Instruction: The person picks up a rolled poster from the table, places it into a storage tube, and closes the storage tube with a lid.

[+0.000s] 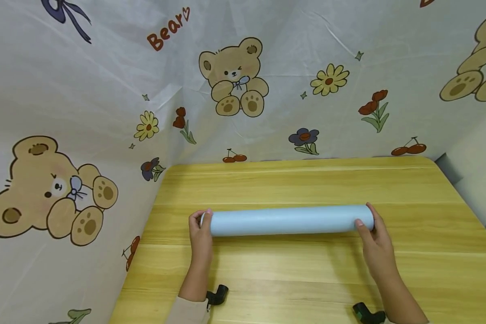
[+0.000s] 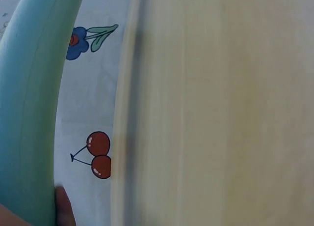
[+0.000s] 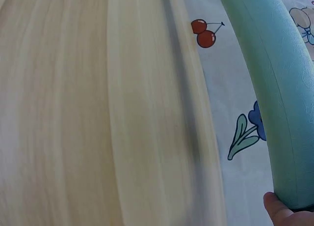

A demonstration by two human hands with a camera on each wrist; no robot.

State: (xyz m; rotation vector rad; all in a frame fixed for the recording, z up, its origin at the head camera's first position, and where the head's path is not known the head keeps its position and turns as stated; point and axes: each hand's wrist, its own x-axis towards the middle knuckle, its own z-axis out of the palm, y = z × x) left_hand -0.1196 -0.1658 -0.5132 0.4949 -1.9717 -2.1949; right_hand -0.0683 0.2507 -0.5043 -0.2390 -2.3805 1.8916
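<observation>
A long light-blue roll (image 1: 287, 220) stretches level between both hands over the table. My left hand (image 1: 201, 234) grips its left end, thumb on the near side and fingers curled behind. At the other end, my right hand (image 1: 376, 240) holds the roll with the thumb in front and fingers around the far side. In the left wrist view the roll (image 2: 29, 103) runs up the left side, with fingertips at its lower edge. Along the right side of the right wrist view, the roll (image 3: 274, 88) shows a fine lengthwise line, a thumb pressed near its end.
Beneath is a wood-grain table (image 1: 267, 279). A white sheet (image 1: 283, 27) printed with bears and flowers hangs behind it and along the left. Black wrist-camera mounts (image 1: 218, 295) sit by both wrists. A pale surface (image 1: 478, 171) lies beyond the right edge.
</observation>
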